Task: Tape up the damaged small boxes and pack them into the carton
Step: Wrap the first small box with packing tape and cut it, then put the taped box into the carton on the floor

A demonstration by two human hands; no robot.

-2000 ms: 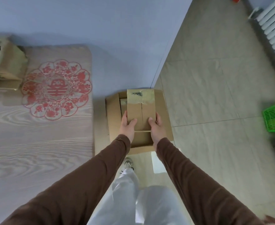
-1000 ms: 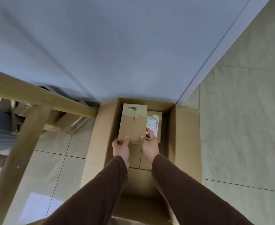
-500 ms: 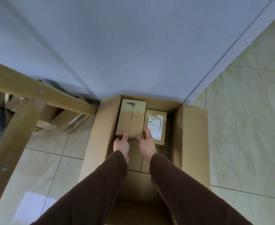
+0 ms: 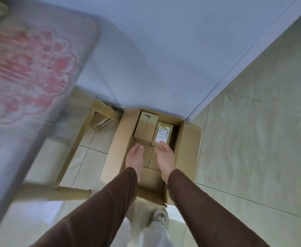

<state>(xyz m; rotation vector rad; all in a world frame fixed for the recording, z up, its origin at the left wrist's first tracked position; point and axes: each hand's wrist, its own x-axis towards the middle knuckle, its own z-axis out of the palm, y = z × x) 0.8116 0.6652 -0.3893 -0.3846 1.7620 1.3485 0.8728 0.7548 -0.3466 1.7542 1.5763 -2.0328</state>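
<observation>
Left hand: the left hand (image 4: 135, 156) is held over the middle of the carton, fingers relaxed and extended, nothing grasped.
Right hand: the right hand (image 4: 164, 155) is likewise released, palm turned inward; its fingertips (image 4: 162, 143) are seen at the near edge of the labelled box, contact not resolvable.
Taped box: the plain brown small cardboard box with tape across its top (image 4: 145, 128) is set inside the carton, against the far wall, at the far-left corner.
Labelled box: a second small brown box bearing a white shipping label (image 4: 163, 133) is lodged just beside it on the right, the two touching.
Carton: the large open brown cardboard carton (image 4: 188, 148) is stood on the tiled floor against the grey wall, flaps folded outward.
Progress: two small boxes are judged packed; the near half of the carton floor is unfilled. Whether more boxes await taping cannot be told.
Change: half a second ago the taped box was gripped at its near edge by both hands; it has since been let go, and the hands have been drawn back.
Surroundings: a wooden table with a red-patterned cloth (image 4: 21, 72) is seen at left, blurred.
</observation>
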